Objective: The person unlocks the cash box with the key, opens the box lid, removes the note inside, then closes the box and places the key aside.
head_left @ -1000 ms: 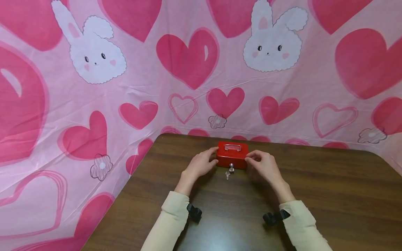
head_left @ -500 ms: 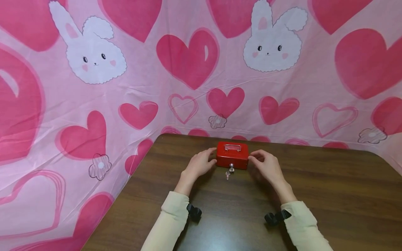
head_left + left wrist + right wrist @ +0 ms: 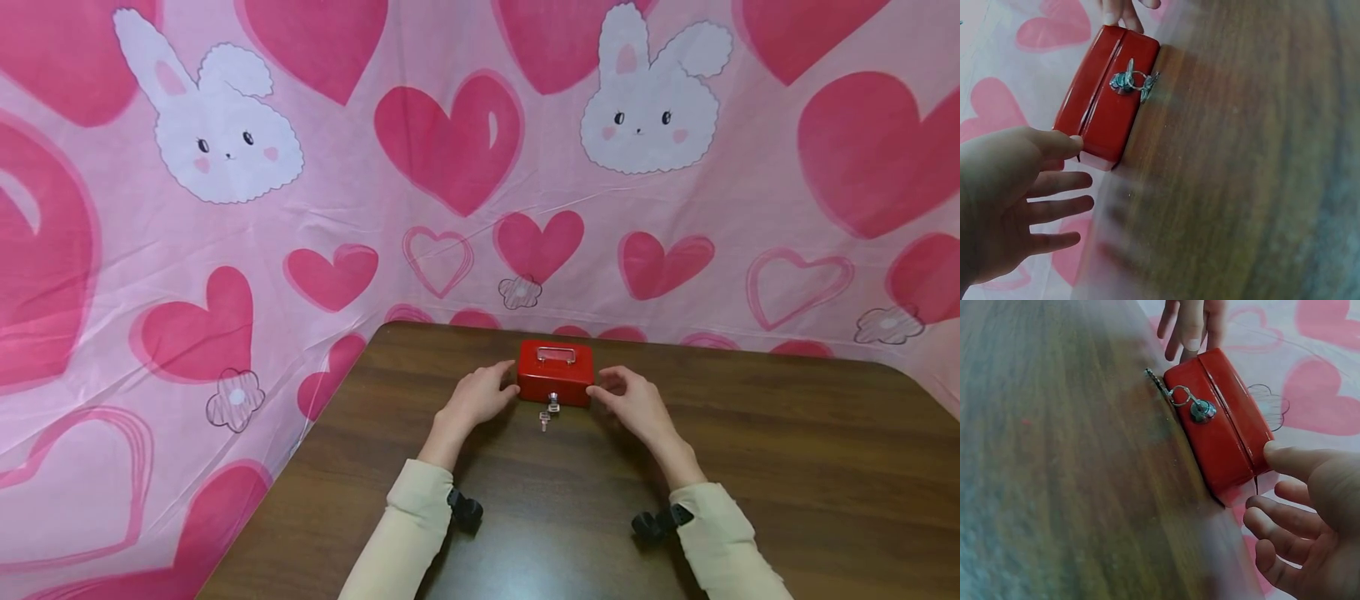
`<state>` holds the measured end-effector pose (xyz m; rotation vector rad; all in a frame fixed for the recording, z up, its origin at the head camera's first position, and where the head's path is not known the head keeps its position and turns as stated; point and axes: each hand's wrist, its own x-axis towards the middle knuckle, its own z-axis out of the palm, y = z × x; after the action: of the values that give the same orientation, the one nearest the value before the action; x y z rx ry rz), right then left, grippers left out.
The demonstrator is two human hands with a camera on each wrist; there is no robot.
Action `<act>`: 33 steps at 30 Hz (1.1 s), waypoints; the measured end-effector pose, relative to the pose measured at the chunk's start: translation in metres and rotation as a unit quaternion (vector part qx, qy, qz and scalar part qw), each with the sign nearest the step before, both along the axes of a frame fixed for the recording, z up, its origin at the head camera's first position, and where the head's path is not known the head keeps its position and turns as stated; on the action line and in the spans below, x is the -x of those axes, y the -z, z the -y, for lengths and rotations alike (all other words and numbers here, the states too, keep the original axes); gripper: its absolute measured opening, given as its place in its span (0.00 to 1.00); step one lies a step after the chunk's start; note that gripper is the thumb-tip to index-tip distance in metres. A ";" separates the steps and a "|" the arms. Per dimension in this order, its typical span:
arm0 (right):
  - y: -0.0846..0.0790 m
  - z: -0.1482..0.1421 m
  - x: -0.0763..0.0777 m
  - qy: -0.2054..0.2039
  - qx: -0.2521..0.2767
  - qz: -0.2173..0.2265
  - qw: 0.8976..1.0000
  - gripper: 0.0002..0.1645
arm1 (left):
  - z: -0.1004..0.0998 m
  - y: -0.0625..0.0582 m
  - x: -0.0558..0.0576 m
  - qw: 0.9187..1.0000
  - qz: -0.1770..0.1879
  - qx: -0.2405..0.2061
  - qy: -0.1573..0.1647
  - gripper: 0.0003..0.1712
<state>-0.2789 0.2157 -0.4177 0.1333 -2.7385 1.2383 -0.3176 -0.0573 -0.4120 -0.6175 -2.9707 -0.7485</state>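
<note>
A small red metal cash box (image 3: pixel 556 383) with its lid down sits near the far edge of the table. A silver folding handle (image 3: pixel 556 356) lies on its lid. One key sits in the front lock (image 3: pixel 1202 411), and a second key (image 3: pixel 1147 87) hangs from the same ring. My left hand (image 3: pixel 480 396) is at the box's left side, thumb tip right at the front corner and the other fingers spread straight beside it. At the right side is my right hand (image 3: pixel 636 404), its thumb at the front corner by the lid seam and its fingers loosely bent.
The brown wooden table (image 3: pixel 555 483) extends toward me and off to the right. Behind it hangs a pink cloth (image 3: pixel 435 192) printed with hearts and rabbits. Black wrist cameras (image 3: pixel 467 510) are strapped at both cuffs.
My right hand drew slightly away from the box's right side, then came back with its thumb lower at the front corner. The left hand and the box stay nearly in place.
</note>
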 end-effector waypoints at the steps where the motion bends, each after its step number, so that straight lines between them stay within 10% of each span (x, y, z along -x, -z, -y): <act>1: 0.001 0.000 0.000 -0.004 0.002 0.006 1.000 0.31 | 0.000 0.000 0.000 1.000 -0.001 0.001 0.001 0.30; 33: 0.007 0.005 -0.001 -0.050 -0.013 0.006 0.999 0.31 | -0.002 0.000 -0.002 0.999 0.029 0.014 0.037 0.36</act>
<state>-0.2781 0.2109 -0.4244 0.2711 -2.7899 1.2308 -0.3159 -0.0556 -0.4122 -0.7218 -3.0303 -0.7447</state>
